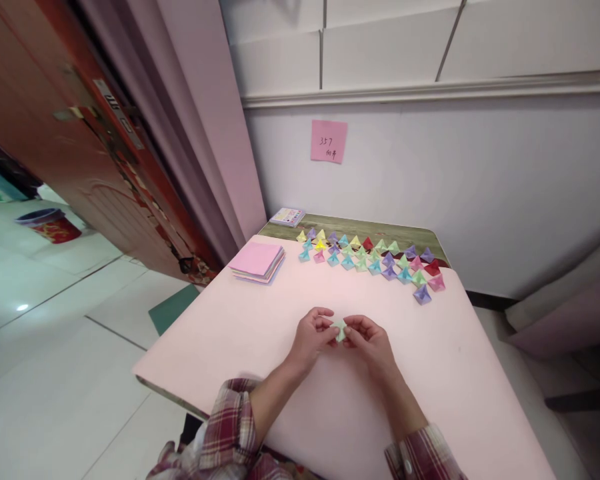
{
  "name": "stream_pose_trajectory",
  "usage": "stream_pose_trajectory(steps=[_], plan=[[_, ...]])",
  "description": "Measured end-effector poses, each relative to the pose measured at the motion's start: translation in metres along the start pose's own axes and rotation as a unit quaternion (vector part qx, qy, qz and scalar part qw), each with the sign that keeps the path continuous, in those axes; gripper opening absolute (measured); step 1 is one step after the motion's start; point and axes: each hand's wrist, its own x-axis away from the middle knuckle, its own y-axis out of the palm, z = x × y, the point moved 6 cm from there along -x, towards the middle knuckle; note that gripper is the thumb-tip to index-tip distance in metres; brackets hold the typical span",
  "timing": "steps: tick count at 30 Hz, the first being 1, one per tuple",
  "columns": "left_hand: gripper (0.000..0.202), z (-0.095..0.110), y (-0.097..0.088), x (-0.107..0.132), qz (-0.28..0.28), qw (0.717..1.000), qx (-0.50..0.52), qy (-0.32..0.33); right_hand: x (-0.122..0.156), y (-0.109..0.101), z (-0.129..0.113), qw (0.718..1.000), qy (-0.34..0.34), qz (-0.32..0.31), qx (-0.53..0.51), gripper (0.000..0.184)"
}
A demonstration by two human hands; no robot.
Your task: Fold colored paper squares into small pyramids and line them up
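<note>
Pinching a pale green folded paper piece [341, 330]

The left hand [311, 339] and right hand [371, 341] grasp the piece from opposite sides, thumbs and fingertips meeting on it above the near middle of the desk [220, 333]. Such a two-sided pinch probably keeps something so small steady and lets either thumb press it; whether a crease is being pressed, I cannot tell.

On the far side, folded paper pyramids [347, 263] in purple, blue, yellow, green, pink and red stand points up in slanting rows, likely grouped close to stay orderly and out of the hands' way. One purple pyramid [422, 295] sits at the right, on the near side of the rows. Farther left, a stack of square paper sheets [258, 260], pink on top, lies apart from the pyramids, perhaps so the loose squares do not mix with them. Beyond it, a printed packet [287, 217] rests near the far left corner.
</note>
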Motion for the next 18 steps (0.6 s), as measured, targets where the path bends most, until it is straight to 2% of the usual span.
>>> stream_pose_trajectory(steps=[2, 5, 8, 13, 18], plan=[[0.038, -0.003, 0.002, 0.002, 0.002, 1.000, 0.016, -0.009, 0.000, 0.000, -0.001, 1.000, -0.020, 0.007, 0.008, 0.034], [0.026, -0.009, 0.009, 0.006, -0.025, 0.999, 0.025, -0.036, -0.001, -0.001, -0.001, 0.999, -0.047, 0.022, 0.017, 0.033], [0.026, -0.011, 0.010, 0.007, -0.018, 0.998, 0.028, -0.059, -0.001, -0.002, -0.001, 0.997, -0.062, 0.027, 0.024, 0.031], [0.020, -0.006, 0.010, 0.008, 0.006, 0.996, 0.019, -0.081, -0.001, 0.000, -0.004, 0.992, -0.105, 0.008, 0.067, 0.029], [0.012, -0.002, 0.011, 0.009, -0.008, 0.996, 0.025, -0.081, 0.003, 0.006, -0.014, 0.980, -0.173, -0.044, 0.087, 0.013]])
